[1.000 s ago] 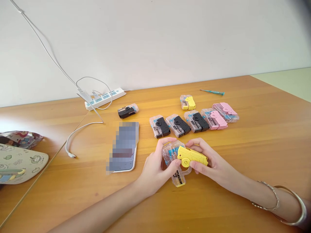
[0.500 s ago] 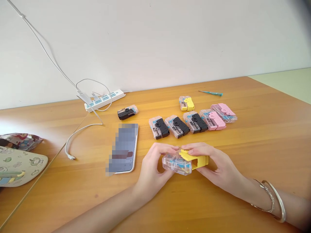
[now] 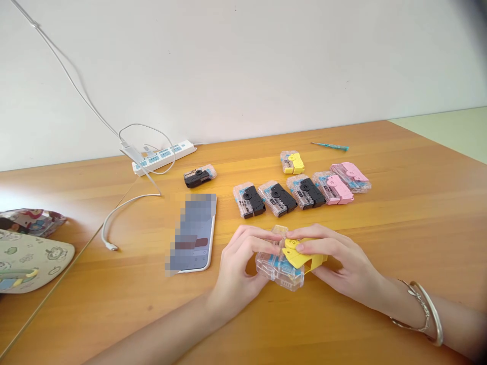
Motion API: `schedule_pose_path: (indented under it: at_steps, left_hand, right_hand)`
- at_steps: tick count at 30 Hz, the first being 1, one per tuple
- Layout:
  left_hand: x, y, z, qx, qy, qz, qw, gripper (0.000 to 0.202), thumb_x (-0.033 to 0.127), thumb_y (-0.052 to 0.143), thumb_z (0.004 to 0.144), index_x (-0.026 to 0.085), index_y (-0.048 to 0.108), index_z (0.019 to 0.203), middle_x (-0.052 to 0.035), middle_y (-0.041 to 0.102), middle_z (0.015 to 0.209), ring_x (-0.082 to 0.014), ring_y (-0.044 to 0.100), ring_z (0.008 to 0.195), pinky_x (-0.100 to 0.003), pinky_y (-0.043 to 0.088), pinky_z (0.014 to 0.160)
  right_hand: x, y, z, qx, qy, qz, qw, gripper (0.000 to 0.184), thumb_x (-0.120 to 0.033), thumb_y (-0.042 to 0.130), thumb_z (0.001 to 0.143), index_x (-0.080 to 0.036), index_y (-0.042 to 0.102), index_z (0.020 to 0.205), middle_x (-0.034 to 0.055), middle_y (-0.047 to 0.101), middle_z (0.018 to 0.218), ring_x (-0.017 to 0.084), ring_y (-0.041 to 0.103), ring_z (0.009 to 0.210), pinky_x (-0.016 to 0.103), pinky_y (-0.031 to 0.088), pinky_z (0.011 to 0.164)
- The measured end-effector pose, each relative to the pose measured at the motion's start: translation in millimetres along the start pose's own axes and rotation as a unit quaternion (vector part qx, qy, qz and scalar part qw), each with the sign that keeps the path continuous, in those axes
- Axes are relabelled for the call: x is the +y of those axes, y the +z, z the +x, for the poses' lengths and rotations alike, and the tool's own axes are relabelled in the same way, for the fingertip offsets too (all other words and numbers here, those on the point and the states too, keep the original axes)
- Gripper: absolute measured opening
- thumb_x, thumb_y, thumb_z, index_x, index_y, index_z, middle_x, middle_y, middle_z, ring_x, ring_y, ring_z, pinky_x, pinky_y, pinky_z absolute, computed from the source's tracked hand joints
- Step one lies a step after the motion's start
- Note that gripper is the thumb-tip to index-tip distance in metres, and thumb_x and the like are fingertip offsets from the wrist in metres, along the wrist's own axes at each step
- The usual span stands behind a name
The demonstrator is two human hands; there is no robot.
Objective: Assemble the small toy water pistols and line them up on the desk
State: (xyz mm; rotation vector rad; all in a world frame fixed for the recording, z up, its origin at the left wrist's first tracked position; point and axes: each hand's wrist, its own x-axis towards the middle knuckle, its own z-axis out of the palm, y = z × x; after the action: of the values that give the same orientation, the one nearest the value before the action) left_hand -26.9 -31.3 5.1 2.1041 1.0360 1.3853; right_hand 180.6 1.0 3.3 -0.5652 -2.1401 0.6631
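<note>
The fingers (image 3: 251,238) of the left hand (image 3: 239,266) curl over the clear plastic body of a toy water gun (image 3: 279,271), while the fingers (image 3: 315,234) of the right hand (image 3: 344,258) press on its yellow part (image 3: 294,256) from the other side, so the two hands pinch the toy between them. Whether it touches the wooden surface (image 3: 114,304) below cannot be told. It lies just right of a smartphone (image 3: 194,233) with a pixelated screen and near a row of similar toys: three black (image 3: 277,198), two pink (image 3: 333,189). A yellow toy (image 3: 292,162) and a small screwdriver (image 3: 330,146) lie beyond them. Metal bangles (image 3: 426,314) circle the right wrist, and a white power strip (image 3: 163,158) sits against the wall.
</note>
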Motion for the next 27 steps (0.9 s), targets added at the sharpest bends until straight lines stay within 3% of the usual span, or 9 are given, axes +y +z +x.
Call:
schedule_pose_path:
  at_steps: [4,10,15,18,22,27]
  left_hand:
    - [0.5,0.3,1.8,-0.007,-0.072,0.000,0.997,0.026,0.007,0.064,0.076,0.024,0.054,0.093,-0.0039,0.064,0.097,-0.0202,0.059,0.092,-0.030,0.047,0.076]
    - [2.0,-1.6,4.0,-0.049,-0.174,0.024,0.983,0.014,0.023,0.064,0.081,0.021,0.056,0.091,-0.0022,0.063,0.088,-0.0187,0.059,0.081,-0.029,0.045,0.073]
    - [-0.4,0.3,4.4,-0.067,-0.270,-0.065,0.958,0.022,0.035,0.068,0.079,0.020,0.055,0.088,-0.0016,0.066,0.085,-0.0186,0.062,0.079,-0.029,0.047,0.073]
    - [-2.3,0.8,3.8,-0.062,-0.292,-0.134,0.945,0.026,0.038,0.069,0.077,0.020,0.052,0.084,-0.0007,0.065,0.082,-0.0171,0.061,0.077,-0.027,0.047,0.072]
    - [-4.4,-0.1,2.5,-0.046,-0.300,-0.201,0.932,0.030,0.041,0.069,0.077,0.020,0.048,0.082,-0.0004,0.064,0.083,-0.0151,0.058,0.076,-0.025,0.045,0.070]
    - [-4.9,-1.6,2.8,-0.035,-0.287,-0.208,0.934,0.029,0.038,0.069,0.077,0.019,0.047,0.082,0.0010,0.061,0.081,-0.0125,0.053,0.073,-0.022,0.042,0.066]
  right_hand:
    - [0.9,-3.3,3.1,0.010,0.012,-0.023,1.000,0.039,-0.009,0.052,0.084,-0.032,0.051,0.115,0.0029,0.066,0.108,0.021,0.062,0.098,0.036,0.051,0.082]
    - [2.6,-4.8,1.2,0.008,0.079,-0.026,0.997,0.031,-0.023,0.056,0.087,-0.030,0.048,0.117,0.0054,0.063,0.103,0.022,0.061,0.092,0.036,0.052,0.078]
    - [2.8,-5.5,-1.1,0.003,0.140,-0.015,0.990,0.024,-0.026,0.054,0.089,-0.030,0.049,0.113,0.0041,0.065,0.105,0.020,0.064,0.094,0.030,0.054,0.075]
    - [3.0,-5.9,0.6,-0.009,0.117,-0.010,0.993,0.026,-0.023,0.053,0.089,-0.030,0.049,0.114,0.0037,0.065,0.109,0.020,0.062,0.100,0.032,0.053,0.082]
    - [6.5,-3.8,0.6,-0.046,0.068,-0.006,0.997,0.043,-0.021,0.057,0.087,-0.032,0.041,0.124,0.0035,0.060,0.119,0.020,0.056,0.110,0.035,0.050,0.090]
    - [9.4,-1.9,-0.9,-0.097,0.040,-0.062,0.993,0.062,-0.022,0.063,0.082,-0.028,0.030,0.134,0.0084,0.040,0.143,0.022,0.035,0.131,0.041,0.041,0.103]
